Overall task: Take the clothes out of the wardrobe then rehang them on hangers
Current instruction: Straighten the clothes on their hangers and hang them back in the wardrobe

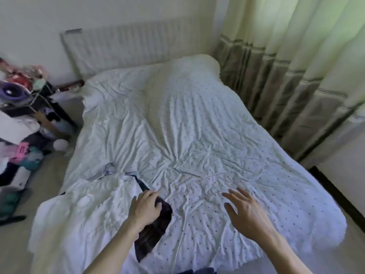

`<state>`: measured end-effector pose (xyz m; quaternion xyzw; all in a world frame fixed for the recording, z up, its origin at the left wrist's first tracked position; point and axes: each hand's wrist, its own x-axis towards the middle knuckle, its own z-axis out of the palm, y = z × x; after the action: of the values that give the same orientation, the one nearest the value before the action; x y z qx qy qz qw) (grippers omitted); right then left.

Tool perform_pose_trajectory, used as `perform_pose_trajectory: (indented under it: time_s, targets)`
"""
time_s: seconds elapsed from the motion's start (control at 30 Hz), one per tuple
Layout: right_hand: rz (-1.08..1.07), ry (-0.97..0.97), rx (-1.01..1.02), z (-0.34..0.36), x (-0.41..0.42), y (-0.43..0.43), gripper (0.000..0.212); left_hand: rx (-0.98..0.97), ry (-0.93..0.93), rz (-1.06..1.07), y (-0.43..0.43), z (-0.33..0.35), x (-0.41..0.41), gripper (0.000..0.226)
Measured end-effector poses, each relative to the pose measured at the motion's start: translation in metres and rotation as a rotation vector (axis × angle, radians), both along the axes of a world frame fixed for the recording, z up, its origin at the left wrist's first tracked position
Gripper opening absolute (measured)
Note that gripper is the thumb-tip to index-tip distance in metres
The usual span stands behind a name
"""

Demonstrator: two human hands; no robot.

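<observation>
White garment (pixel 92 206), head view: it lies spread flat on the near-left part of the bed's dotted duvet (pixel 197 125), with a pale hanger (pixel 106 171) at its far end. Your left hand (pixel 147 206) curls its fingers onto a dark plaid garment (pixel 154 234) lying along the white one's right edge. Your right hand (pixel 245 210) is over the duvet, fingers straight and spread, holding nothing.
</observation>
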<state>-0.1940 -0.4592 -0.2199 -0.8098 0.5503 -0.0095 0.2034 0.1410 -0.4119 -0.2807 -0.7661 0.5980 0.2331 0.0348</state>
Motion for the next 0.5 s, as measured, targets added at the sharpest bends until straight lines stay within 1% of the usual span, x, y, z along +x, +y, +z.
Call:
perform_pose_trajectory:
  time_s: [0.1,0.17,0.3,0.5]
  targets:
    - [0.105,0.000,0.008,-0.005,0.022,0.007,0.044,0.005,0.016,0.155,0.051,-0.002,0.020,0.050]
    - [0.150,-0.018,0.033,-0.011,0.035,0.016,0.043,0.022,0.002,0.220,0.084,-0.005,0.030,0.050]
    - [0.231,-0.038,0.095,-0.032,0.054,0.042,0.043,0.118,-0.025,0.290,0.138,-0.018,0.040,0.052]
    - [0.339,-0.011,0.226,-0.063,0.094,0.075,0.045,0.222,-0.049,0.381,0.190,-0.034,0.058,0.051]
